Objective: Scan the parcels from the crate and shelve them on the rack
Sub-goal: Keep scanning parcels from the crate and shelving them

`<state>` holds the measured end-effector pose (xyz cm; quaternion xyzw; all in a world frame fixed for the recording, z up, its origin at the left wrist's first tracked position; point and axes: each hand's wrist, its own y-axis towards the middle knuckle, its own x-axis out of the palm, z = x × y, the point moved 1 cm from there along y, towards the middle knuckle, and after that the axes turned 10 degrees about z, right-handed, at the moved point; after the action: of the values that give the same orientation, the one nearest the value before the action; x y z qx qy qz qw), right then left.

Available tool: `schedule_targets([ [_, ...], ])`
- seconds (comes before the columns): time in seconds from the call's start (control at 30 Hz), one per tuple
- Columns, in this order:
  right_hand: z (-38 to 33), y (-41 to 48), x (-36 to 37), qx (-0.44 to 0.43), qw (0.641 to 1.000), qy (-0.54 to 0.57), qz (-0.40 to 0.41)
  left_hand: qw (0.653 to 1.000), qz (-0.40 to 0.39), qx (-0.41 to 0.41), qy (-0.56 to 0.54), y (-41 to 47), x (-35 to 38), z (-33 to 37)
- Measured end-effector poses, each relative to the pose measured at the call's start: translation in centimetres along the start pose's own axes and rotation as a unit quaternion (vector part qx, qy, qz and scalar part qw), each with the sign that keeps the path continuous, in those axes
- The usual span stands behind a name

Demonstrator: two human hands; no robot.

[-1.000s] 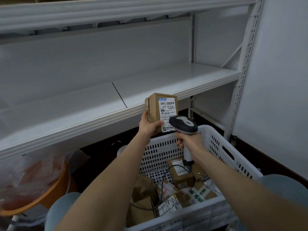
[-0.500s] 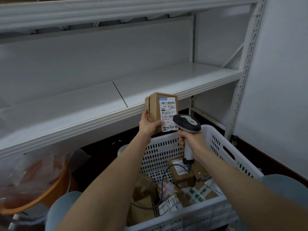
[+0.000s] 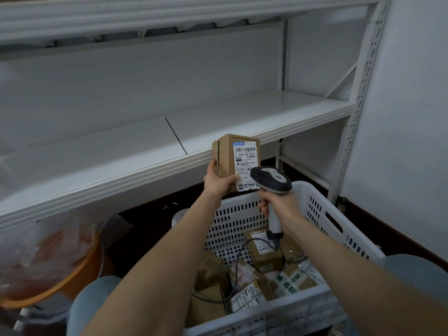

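My left hand [image 3: 218, 181] grips a small brown cardboard parcel [image 3: 226, 156] from below, holding it upright with its white barcode label facing me, in front of the white rack shelf [image 3: 242, 117]. My right hand [image 3: 278, 204] grips the handle of a grey and white barcode scanner [image 3: 271, 178], whose head points at the label's lower right corner, almost touching the parcel. The scanner's cable runs down into the white perforated crate [image 3: 327, 214], which holds several more labelled parcels [image 3: 264, 253].
An orange basin [image 3: 72, 282] with clear plastic wrap stands at lower left under the shelf. The rack's perforated upright [image 3: 358, 105] rises at right beside a white wall. An upper shelf runs across the top. My knees flank the crate.
The scanner has shifted slightly right and closer to the label. The parcel stays held at the same spot.
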<state>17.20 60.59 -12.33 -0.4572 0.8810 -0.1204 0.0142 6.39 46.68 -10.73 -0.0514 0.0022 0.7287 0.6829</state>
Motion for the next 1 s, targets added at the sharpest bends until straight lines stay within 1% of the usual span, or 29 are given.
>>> schedule_targets([
  [0.1, -0.11, -0.05, 0.07, -0.013, 0.999, -0.033, 0.005, 1.000, -0.001, 0.000, -0.003, 0.17, 0.05, 0.03],
  [0.2, -0.06, -0.14, 0.24, -0.016, 0.999, -0.043, 0.015, 1.000, 0.003, -0.001, -0.001, 0.24, 0.04, 0.01],
  [0.4, 0.01, -0.59, 0.44, -0.009, 1.000, -0.026, 0.005, 1.000, 0.005, 0.001, 0.002, 0.24, 0.02, 0.10],
  [0.77, 0.53, -0.24, 0.25, -0.013, 0.999, -0.034, 0.002, 1.000, 0.004, -0.003, 0.005, -0.07, -0.10, 0.13],
  [0.87, 0.47, -0.14, 0.13, -0.011, 1.000, 0.007, 0.014, 1.000, -0.001, -0.019, 0.000, -0.10, -0.29, 0.07],
  [0.93, 0.33, 0.02, -0.17, 0.006, 0.997, 0.055, 0.047, 0.999, -0.006, -0.043, -0.011, -0.37, -0.45, 0.09],
  [1.0, 0.07, 0.25, -0.54, 0.012, 0.995, 0.074, 0.068, 0.998, -0.009, -0.065, -0.011, -0.62, -0.49, 0.14],
])
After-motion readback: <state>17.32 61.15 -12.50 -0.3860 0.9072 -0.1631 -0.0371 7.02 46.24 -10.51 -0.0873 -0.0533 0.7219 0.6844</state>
